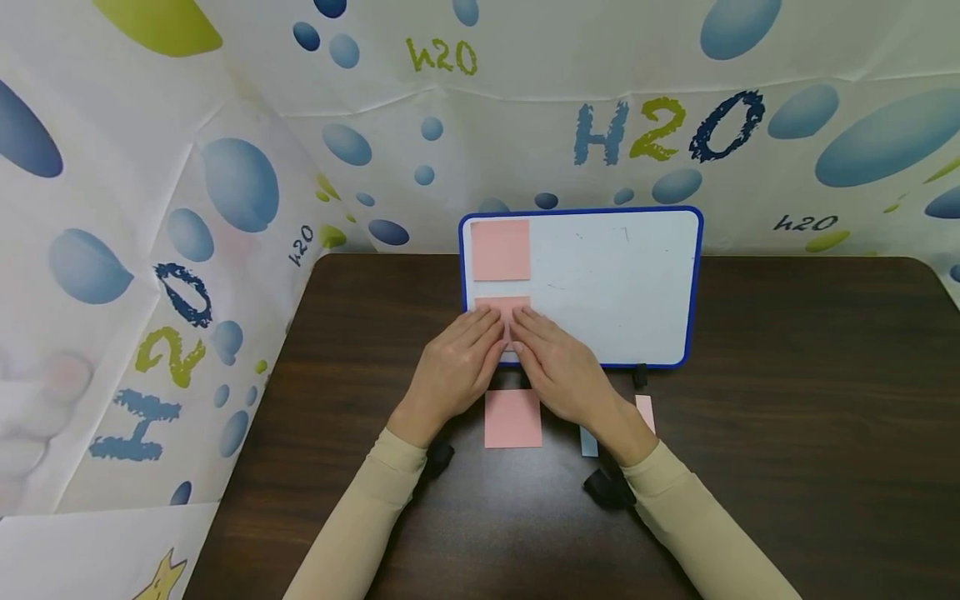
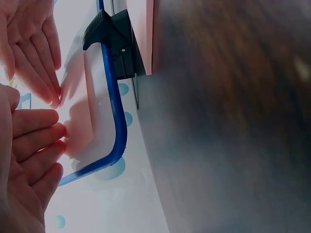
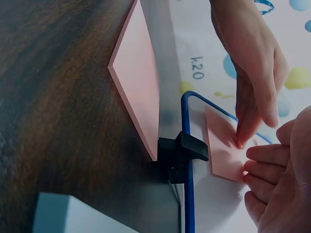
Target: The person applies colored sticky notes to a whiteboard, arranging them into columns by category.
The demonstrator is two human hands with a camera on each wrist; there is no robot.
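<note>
Both hands meet over a pink sticky note on the lower left of a blue-rimmed whiteboard. My left hand touches the note's left part with extended fingertips; my right hand touches its right part the same way. Another pink sticky note is stuck above it in the upper left corner of the board. In the right wrist view the fingertips lie right at the surface of the lower note, their palms facing the board.
A pink sticky-note pad lies on the dark table before the board. A blue pad and a pale pink one are partly hidden by the right arm. Black clips support the board's lower edge. A patterned sheet hangs behind.
</note>
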